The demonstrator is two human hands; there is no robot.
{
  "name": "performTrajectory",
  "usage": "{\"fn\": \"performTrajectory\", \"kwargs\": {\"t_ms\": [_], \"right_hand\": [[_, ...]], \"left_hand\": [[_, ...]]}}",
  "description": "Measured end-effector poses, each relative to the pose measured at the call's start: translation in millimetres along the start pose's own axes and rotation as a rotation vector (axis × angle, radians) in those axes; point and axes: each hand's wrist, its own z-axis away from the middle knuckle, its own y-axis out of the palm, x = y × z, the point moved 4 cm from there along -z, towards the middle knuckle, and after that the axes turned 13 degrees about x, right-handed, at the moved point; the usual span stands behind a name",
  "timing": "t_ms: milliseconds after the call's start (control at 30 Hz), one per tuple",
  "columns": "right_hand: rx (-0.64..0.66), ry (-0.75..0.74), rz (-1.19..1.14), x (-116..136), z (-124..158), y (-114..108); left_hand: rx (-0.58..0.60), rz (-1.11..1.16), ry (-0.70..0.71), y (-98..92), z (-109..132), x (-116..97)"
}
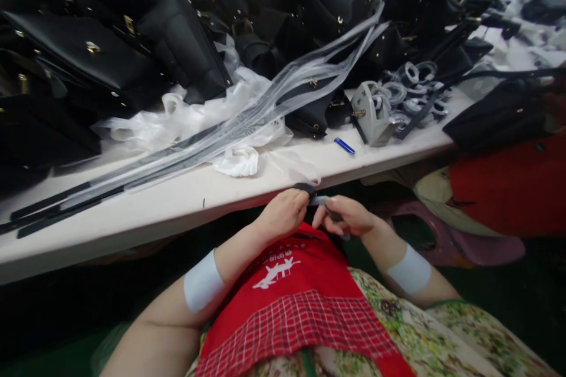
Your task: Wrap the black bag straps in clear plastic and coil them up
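Note:
At the table's front edge, my left hand (283, 212) is closed on a short, curled piece of black strap (306, 189). My right hand (354, 216) pinches a pale, film-like strip (318, 201) that spans the small gap between the hands. Something dark also shows under the right fingers; its kind is hidden. Just beyond the hands, a thin translucent film (296, 168) lies over the table edge. Long black straps (66, 199), partly sleeved in clear plastic, stretch across the table to the left.
Black handbags (92, 53) with gold-coloured fittings are piled along the back. Crumpled white wrapping (177, 115) lies before them. To the right are a blue pen-like object (344, 145), a grey tape dispenser (374, 115) and several tape rolls (404, 94). A pink stool (469, 238) stands below.

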Motion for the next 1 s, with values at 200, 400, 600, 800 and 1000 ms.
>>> {"fn": "performTrajectory", "kwargs": {"t_ms": [200,400,600,800,1000], "right_hand": [[-0.007,-0.016,0.024,20,26,-20],[-0.122,0.027,0.291,24,36,-38],[-0.619,-0.095,1.117,26,33,-41],[-0.661,0.007,1.104,6,24,-39],[-0.614,0.123,1.224,13,35,-46]], "left_hand": [[0.056,-0.354,0.109,-0.3,-11,-18],[0.1,-0.321,-0.045,-2.6,-20,-20],[0.203,0.648,-0.185,6.0,-21,-15],[0.403,1.254,-0.142,21.8,-16,-23],[0.409,1.395,-0.217,29.9,-9,-9]]}}
